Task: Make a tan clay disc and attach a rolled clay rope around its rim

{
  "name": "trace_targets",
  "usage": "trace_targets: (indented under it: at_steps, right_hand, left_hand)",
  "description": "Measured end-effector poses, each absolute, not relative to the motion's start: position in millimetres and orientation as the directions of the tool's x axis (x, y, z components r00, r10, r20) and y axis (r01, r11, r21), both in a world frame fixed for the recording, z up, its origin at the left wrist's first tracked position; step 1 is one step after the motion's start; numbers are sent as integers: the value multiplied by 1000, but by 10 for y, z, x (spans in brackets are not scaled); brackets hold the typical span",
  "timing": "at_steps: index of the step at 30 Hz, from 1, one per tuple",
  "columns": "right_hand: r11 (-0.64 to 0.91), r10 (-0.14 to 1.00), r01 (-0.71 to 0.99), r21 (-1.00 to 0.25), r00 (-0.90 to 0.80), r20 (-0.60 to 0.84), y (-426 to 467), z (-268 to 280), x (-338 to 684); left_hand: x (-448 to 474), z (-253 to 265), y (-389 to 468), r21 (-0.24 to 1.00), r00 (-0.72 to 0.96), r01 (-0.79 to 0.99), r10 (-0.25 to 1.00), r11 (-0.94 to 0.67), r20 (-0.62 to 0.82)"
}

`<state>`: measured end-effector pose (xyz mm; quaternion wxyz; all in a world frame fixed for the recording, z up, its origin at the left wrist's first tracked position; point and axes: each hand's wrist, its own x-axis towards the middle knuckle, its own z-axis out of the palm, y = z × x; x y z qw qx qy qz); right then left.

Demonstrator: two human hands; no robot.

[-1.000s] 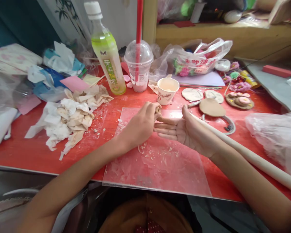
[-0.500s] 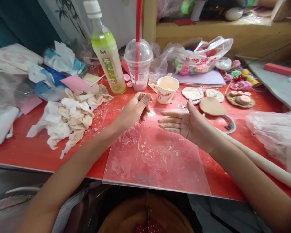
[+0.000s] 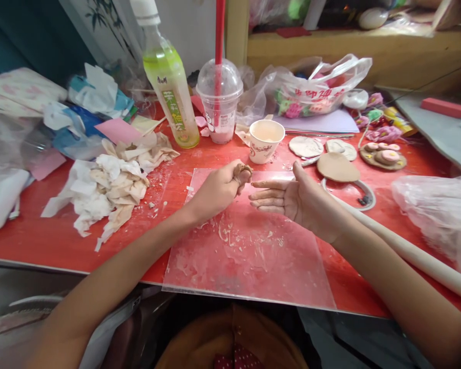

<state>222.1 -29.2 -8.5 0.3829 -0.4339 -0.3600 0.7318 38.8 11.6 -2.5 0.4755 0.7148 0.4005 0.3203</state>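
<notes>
My left hand (image 3: 221, 187) is closed around a small lump of brown clay (image 3: 243, 168), which shows at the top of the curled fingers; the rest is hidden. Facing it, my right hand (image 3: 297, 197) is open, its fingers stretched out, thumb raised and palm turned to the left. The left knuckles are close to the right fingertips. Both hands are above a clear plastic sheet (image 3: 249, 266) marked with smears and crumbs. A paper cup (image 3: 265, 151) stands just beyond the hands. Right of it, a flat brown clay disc (image 3: 338, 167) lies near the right thumb.
Crumpled tissues (image 3: 111, 189) lie at left. A green drink bottle (image 3: 171, 97) and a domed plastic cup (image 3: 221, 110) with a red straw stand behind. At right are pale clay discs (image 3: 306, 147), a decorated clay piece (image 3: 384, 155), a white rod (image 3: 403, 251) and a plastic bag (image 3: 438, 215).
My left hand has moved right and a little down, closer to the right hand, and has turned so the clay shows more. The right hand has hardly moved.
</notes>
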Motion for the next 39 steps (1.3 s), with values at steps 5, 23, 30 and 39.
trace_targets:
  at_steps: [5, 23, 30, 39]
  right_hand:
    - [-428, 881, -212, -879, -313, -354, -278, -104, 2236]
    - [-450, 870, -210, -868, -322, -373, -273, -120, 2229]
    - [-502, 852, -266, -823, -319, -416, -280, -98, 2206]
    - [-573, 816, -313, -758, -307, -490, -262, -22, 2182]
  left_hand:
    - [410, -15, 194, 995, 419, 92, 908, -21, -19]
    - [362, 41, 173, 999, 488, 36, 872, -42, 19]
    - [328, 25, 149, 995, 462, 47, 885, -93, 61]
    - [348, -12, 156, 978, 423, 75, 894, -195, 146]
